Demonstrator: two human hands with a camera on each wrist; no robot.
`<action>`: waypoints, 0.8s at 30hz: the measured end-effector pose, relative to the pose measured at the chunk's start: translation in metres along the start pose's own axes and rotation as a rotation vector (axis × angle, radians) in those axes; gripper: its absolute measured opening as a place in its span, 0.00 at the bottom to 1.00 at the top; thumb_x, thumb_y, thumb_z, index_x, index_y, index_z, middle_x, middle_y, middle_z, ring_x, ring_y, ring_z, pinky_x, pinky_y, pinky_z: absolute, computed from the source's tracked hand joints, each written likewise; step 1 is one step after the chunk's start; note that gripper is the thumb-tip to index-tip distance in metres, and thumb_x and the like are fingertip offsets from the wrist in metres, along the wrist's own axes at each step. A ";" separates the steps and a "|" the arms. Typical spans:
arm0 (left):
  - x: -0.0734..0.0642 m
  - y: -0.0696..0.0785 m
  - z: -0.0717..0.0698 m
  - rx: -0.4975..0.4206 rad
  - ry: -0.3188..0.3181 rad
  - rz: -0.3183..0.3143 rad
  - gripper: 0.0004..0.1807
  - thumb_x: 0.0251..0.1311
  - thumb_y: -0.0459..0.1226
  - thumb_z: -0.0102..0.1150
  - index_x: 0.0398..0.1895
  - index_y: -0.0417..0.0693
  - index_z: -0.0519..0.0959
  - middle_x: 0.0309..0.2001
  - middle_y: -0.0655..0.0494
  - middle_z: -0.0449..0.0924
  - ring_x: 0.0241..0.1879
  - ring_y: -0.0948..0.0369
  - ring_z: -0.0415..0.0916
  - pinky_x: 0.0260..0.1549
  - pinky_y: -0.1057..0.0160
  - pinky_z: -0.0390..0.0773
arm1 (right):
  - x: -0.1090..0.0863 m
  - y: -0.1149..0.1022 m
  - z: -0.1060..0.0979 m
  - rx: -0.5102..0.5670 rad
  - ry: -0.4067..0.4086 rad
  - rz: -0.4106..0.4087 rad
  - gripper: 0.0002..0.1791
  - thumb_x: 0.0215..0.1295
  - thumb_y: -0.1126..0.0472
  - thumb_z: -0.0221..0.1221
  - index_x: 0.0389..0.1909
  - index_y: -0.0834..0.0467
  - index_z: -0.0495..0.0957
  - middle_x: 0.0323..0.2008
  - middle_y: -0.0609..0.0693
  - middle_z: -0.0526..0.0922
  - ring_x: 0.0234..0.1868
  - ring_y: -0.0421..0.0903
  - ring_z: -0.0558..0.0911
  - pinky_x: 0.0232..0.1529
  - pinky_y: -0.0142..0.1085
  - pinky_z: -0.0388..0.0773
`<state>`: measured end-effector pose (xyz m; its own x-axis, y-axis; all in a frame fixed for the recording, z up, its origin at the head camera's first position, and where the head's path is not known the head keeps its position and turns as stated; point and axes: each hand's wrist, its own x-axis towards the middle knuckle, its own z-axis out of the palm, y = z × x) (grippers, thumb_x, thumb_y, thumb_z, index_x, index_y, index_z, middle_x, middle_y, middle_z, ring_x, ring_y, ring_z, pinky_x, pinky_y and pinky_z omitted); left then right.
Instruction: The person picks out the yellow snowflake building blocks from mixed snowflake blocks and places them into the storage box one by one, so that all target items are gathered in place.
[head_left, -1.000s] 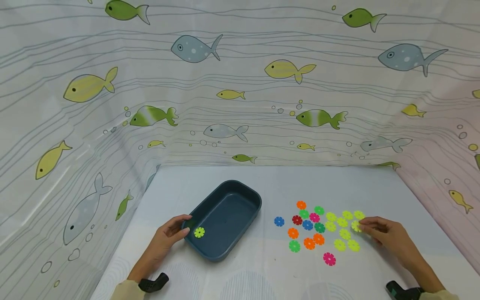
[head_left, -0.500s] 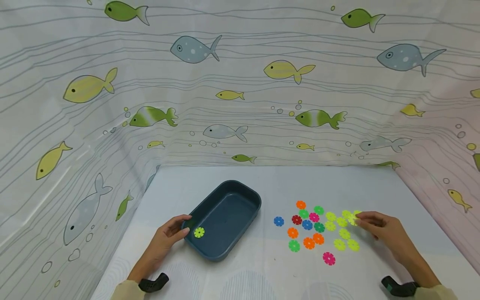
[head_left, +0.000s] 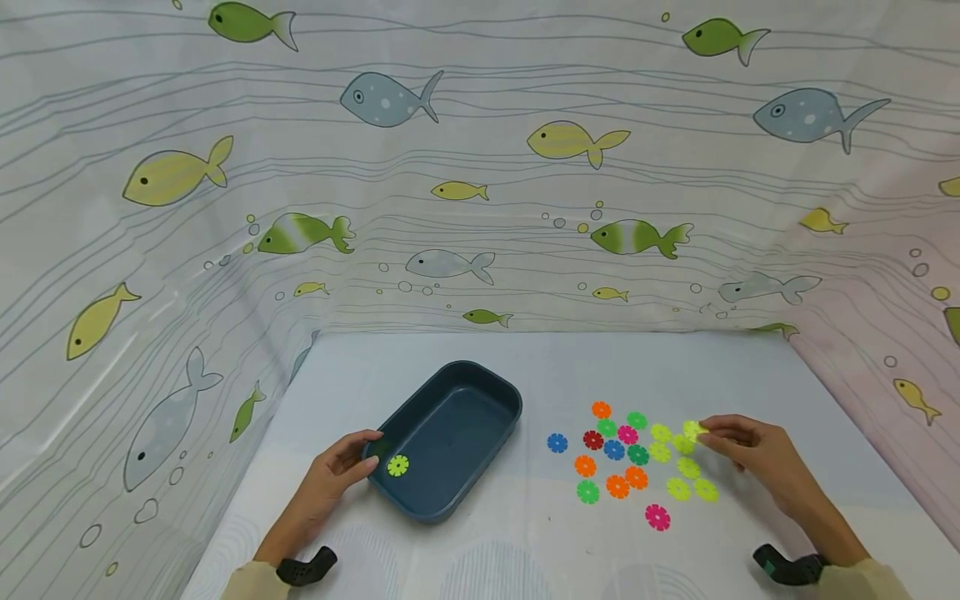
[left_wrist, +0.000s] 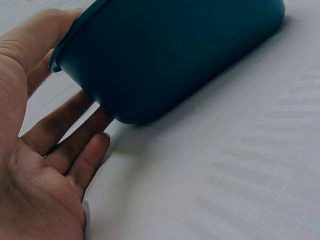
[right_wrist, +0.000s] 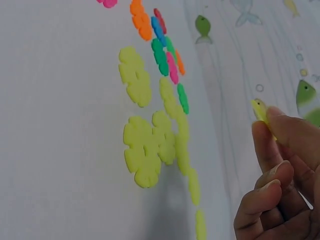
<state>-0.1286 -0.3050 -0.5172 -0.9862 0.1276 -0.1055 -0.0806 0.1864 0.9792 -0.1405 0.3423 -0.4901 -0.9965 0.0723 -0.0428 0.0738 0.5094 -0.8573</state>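
Two sleeves [head_left: 255, 582] are cut off at the bottom edge; past them, the left hand [head_left: 326, 479] grips the blue tray [head_left: 450, 446] at its end, some fingertips hidden behind it, while the right hand [head_left: 757, 454] pinches a yellow disc [right_wrist: 258, 111] between thumb and forefinger, seemingly overlapping its neighbours from the head but plainly apart from them at the right wrist. One green-yellow disc [head_left: 398, 466] inside the tray shows only from the head. Loose coloured discs [head_left: 614, 450] lie right of it on the table [head_left: 525, 508], before a fish-print cloth [head_left: 480, 225] running out of frame.

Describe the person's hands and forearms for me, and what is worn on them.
The left hand and right hand are gloveless. Each wrist wears something black and chunky: the left band looks plain, while the right band shows a small greenish patch. The left sleeve and right sleeve are pale cream.
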 end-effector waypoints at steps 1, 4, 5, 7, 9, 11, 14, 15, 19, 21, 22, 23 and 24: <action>0.000 0.000 0.000 0.003 0.001 0.000 0.28 0.70 0.41 0.65 0.71 0.48 0.72 0.75 0.49 0.63 0.77 0.50 0.53 0.58 0.75 0.69 | 0.001 -0.001 0.001 0.001 0.000 0.002 0.29 0.66 0.46 0.70 0.58 0.63 0.81 0.38 0.44 0.86 0.27 0.47 0.75 0.23 0.38 0.72; 0.000 0.000 0.000 0.007 0.002 0.001 0.28 0.70 0.41 0.65 0.71 0.48 0.72 0.74 0.50 0.64 0.75 0.59 0.57 0.59 0.75 0.70 | 0.002 -0.006 0.003 0.003 -0.009 0.006 0.29 0.66 0.45 0.70 0.58 0.62 0.81 0.38 0.45 0.86 0.28 0.49 0.76 0.24 0.38 0.73; -0.001 0.000 0.000 0.007 0.001 0.002 0.28 0.70 0.41 0.65 0.71 0.49 0.72 0.74 0.51 0.64 0.73 0.63 0.59 0.59 0.75 0.70 | 0.003 -0.008 0.004 0.002 -0.009 0.007 0.29 0.65 0.44 0.70 0.57 0.62 0.81 0.38 0.45 0.86 0.28 0.50 0.76 0.24 0.38 0.73; 0.000 0.000 -0.001 0.009 0.001 0.005 0.28 0.70 0.41 0.65 0.71 0.49 0.72 0.74 0.51 0.64 0.70 0.70 0.61 0.59 0.75 0.70 | 0.004 -0.011 0.006 -0.006 -0.012 0.006 0.30 0.65 0.44 0.69 0.57 0.62 0.81 0.38 0.46 0.86 0.29 0.52 0.77 0.24 0.38 0.73; 0.000 0.000 -0.001 0.008 0.000 0.009 0.28 0.70 0.41 0.65 0.71 0.49 0.72 0.74 0.51 0.64 0.68 0.74 0.61 0.59 0.74 0.70 | 0.005 -0.015 0.007 -0.013 -0.015 0.005 0.30 0.65 0.43 0.69 0.57 0.62 0.81 0.39 0.47 0.86 0.28 0.52 0.77 0.25 0.38 0.73; 0.000 0.000 -0.001 0.009 -0.002 0.013 0.28 0.70 0.41 0.65 0.71 0.49 0.72 0.74 0.51 0.65 0.68 0.74 0.61 0.59 0.74 0.70 | 0.006 -0.017 0.009 -0.023 -0.015 0.004 0.30 0.65 0.42 0.69 0.57 0.61 0.81 0.39 0.48 0.87 0.29 0.52 0.76 0.25 0.37 0.73; 0.000 0.000 -0.001 0.013 -0.003 0.018 0.27 0.70 0.41 0.65 0.71 0.49 0.72 0.74 0.51 0.65 0.69 0.73 0.61 0.60 0.74 0.69 | 0.008 -0.020 0.011 -0.037 -0.022 -0.005 0.30 0.65 0.42 0.69 0.57 0.61 0.82 0.40 0.49 0.87 0.29 0.52 0.77 0.26 0.37 0.73; 0.000 0.000 -0.001 0.015 -0.005 0.020 0.27 0.70 0.41 0.64 0.71 0.49 0.72 0.74 0.51 0.65 0.69 0.73 0.60 0.60 0.75 0.69 | 0.009 -0.021 0.011 -0.042 -0.025 -0.011 0.30 0.65 0.42 0.69 0.57 0.61 0.82 0.40 0.50 0.87 0.29 0.52 0.77 0.26 0.37 0.73; 0.000 0.000 -0.002 0.021 -0.005 0.031 0.27 0.71 0.40 0.64 0.71 0.48 0.72 0.73 0.51 0.66 0.68 0.75 0.61 0.60 0.75 0.69 | 0.012 -0.024 0.014 -0.040 -0.049 -0.043 0.28 0.66 0.43 0.69 0.56 0.60 0.82 0.40 0.50 0.87 0.29 0.54 0.77 0.25 0.38 0.73; 0.000 -0.001 -0.002 0.018 -0.005 0.035 0.27 0.71 0.40 0.64 0.71 0.48 0.72 0.73 0.51 0.66 0.67 0.76 0.62 0.59 0.75 0.69 | 0.013 -0.026 0.015 -0.027 -0.065 -0.060 0.26 0.66 0.45 0.69 0.55 0.60 0.82 0.39 0.50 0.87 0.27 0.54 0.76 0.25 0.39 0.72; 0.000 -0.001 -0.002 0.017 -0.004 0.037 0.27 0.71 0.40 0.64 0.70 0.48 0.72 0.73 0.51 0.66 0.67 0.76 0.62 0.59 0.75 0.69 | 0.014 -0.027 0.016 -0.021 -0.073 -0.066 0.26 0.67 0.45 0.69 0.55 0.61 0.82 0.39 0.50 0.87 0.27 0.54 0.76 0.24 0.39 0.72; 0.000 -0.001 -0.001 0.014 -0.005 0.036 0.27 0.71 0.40 0.64 0.70 0.48 0.72 0.73 0.51 0.66 0.67 0.77 0.62 0.59 0.75 0.70 | 0.014 -0.028 0.016 -0.012 -0.076 -0.067 0.25 0.67 0.45 0.69 0.54 0.61 0.82 0.39 0.50 0.87 0.27 0.54 0.76 0.24 0.39 0.72; 0.000 -0.002 -0.001 0.012 -0.007 0.034 0.27 0.71 0.40 0.64 0.70 0.48 0.72 0.73 0.52 0.66 0.67 0.77 0.62 0.59 0.75 0.70 | 0.015 -0.030 0.017 -0.007 -0.082 -0.071 0.25 0.67 0.46 0.69 0.54 0.61 0.82 0.39 0.50 0.86 0.27 0.54 0.76 0.24 0.39 0.71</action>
<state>-0.1284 -0.3067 -0.5189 -0.9873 0.1407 -0.0735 -0.0453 0.1936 0.9800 -0.1580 0.3137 -0.4742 -0.9991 -0.0341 -0.0241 0.0030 0.5171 -0.8559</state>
